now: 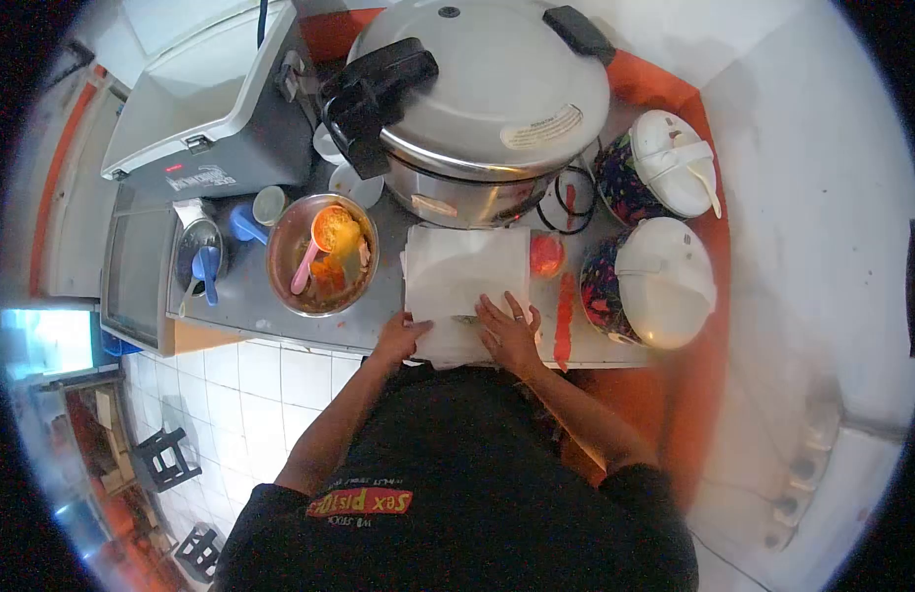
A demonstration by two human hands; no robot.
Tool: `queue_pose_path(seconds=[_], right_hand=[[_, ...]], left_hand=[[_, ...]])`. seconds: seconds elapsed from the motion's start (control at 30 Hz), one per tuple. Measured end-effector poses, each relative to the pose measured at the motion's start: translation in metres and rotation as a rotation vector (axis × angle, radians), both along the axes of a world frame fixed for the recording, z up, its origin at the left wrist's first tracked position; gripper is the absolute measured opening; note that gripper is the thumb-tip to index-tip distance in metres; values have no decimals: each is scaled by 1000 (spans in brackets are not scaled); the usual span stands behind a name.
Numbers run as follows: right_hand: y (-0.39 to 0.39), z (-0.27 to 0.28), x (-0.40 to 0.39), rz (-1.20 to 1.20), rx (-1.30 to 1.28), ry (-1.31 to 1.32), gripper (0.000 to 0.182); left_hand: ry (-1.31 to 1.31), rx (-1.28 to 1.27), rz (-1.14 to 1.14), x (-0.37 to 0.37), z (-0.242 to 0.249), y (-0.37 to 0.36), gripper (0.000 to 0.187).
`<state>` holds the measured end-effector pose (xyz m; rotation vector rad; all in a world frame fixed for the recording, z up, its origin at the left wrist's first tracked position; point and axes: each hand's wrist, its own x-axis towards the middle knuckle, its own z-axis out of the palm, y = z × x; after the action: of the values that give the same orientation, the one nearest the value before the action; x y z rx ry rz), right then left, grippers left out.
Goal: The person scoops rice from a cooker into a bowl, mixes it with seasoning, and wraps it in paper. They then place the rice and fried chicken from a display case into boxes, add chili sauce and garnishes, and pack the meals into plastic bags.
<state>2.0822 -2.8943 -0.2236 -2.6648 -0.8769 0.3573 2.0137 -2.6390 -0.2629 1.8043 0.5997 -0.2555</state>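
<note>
A stack of white paper sheets lies on the counter in front of me. My left hand rests at the stack's lower left edge, a finger and the thumb stretched apart against the paper. Flat on the lower right part of the sheets is my right hand, fingers spread, with a ring on one finger. Just right of the paper sit a small round red item and a red strip.
Behind the paper stands a large steel rice cooker. To the left are a steel bowl with orange and yellow contents and a pink scoop, and a grey cooler box. Two white-lidded containers stand right.
</note>
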Motion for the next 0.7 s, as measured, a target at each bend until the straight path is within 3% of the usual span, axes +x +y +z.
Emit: queue_pose_path(seconds=[0.07, 0.1, 0.17, 0.3, 0.37, 0.4, 0.43, 0.5, 0.6, 0.7], right_hand=[[-1, -1, 0, 13, 28, -28, 56], [-1, 2, -1, 10, 18, -28, 56], [1, 5, -2, 6, 12, -24, 57], [-1, -8, -1, 28, 14, -142, 50], [-2, -19, 8, 45, -39, -224, 48], [1, -20, 14, 13, 49, -166, 42], [3, -20, 20, -19, 138, -105, 36], [11, 4, 37, 26, 105, -68, 32], [13, 14, 61, 135, 85, -35, 23], [4, 7, 79, 189, 81, 8, 22]], left_hand=[[491, -612, -130, -5, 1, -1, 36], [486, -611, -123, -3, 14, -6, 36], [409, -1029, 184, -2, 35, -18, 26], [267, -1293, 315, 17, 31, -14, 25], [-138, -506, 175, 23, 53, -23, 23], [-440, 160, -39, 27, 75, -35, 26], [-440, 164, -38, 35, 87, -41, 26], [-848, 898, -625, 53, 99, -45, 32], [-635, 889, -755, 73, 46, -47, 31], [-455, 779, -790, 80, 29, -39, 27]])
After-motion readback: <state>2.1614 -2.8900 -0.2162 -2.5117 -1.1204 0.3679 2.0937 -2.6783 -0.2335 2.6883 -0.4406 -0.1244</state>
